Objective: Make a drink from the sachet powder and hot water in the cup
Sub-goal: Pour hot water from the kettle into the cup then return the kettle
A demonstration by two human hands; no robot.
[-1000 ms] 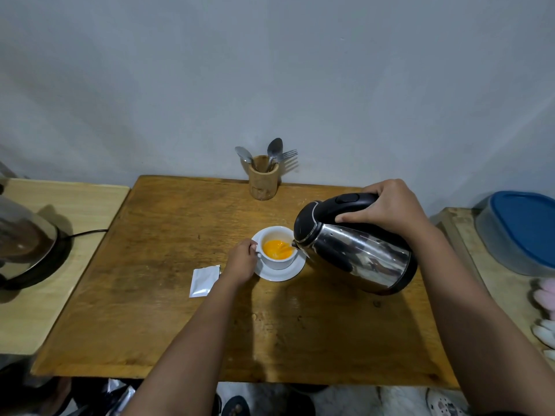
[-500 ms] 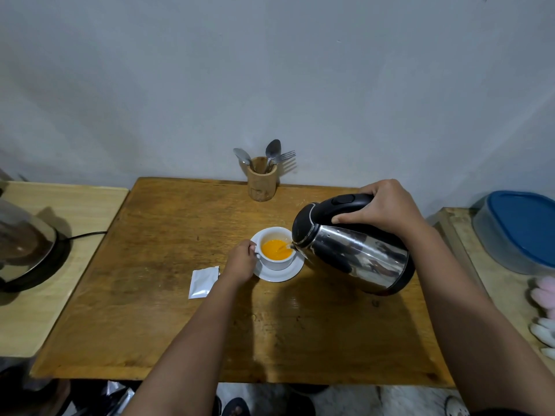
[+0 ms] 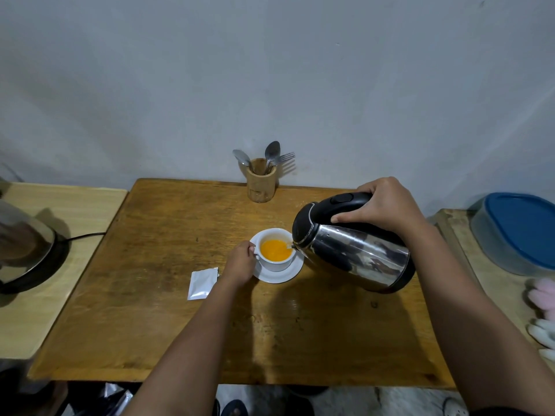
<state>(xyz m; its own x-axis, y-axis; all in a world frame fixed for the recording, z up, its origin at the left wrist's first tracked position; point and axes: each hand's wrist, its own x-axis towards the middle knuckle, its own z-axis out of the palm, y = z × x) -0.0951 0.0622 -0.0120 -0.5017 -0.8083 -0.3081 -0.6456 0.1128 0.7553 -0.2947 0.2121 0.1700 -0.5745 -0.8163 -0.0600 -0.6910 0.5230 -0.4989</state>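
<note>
A white cup point(image 3: 280, 263) holding orange liquid stands on a white saucer point(image 3: 279, 276) in the middle of the wooden table point(image 3: 168, 265). My left hand point(image 3: 240, 262) grips the cup's handle on its left side. My right hand point(image 3: 380, 205) is closed around the black handle of a steel kettle point(image 3: 354, 253), which is tilted left with its spout over the cup's right rim, and a thin stream falls into the liquid. A torn white sachet point(image 3: 201, 283) lies flat just left of my left wrist.
A wooden holder with spoons and a fork point(image 3: 260, 183) stands at the table's back edge. On the left side table sits a kettle base with a cord point(image 3: 33, 259). To the right, a grey container with a blue lid point(image 3: 519, 229) rests on another surface.
The orange liquid in the cup has risen slightly while the kettle stays tilted over it. Both hands keep their holds.
</note>
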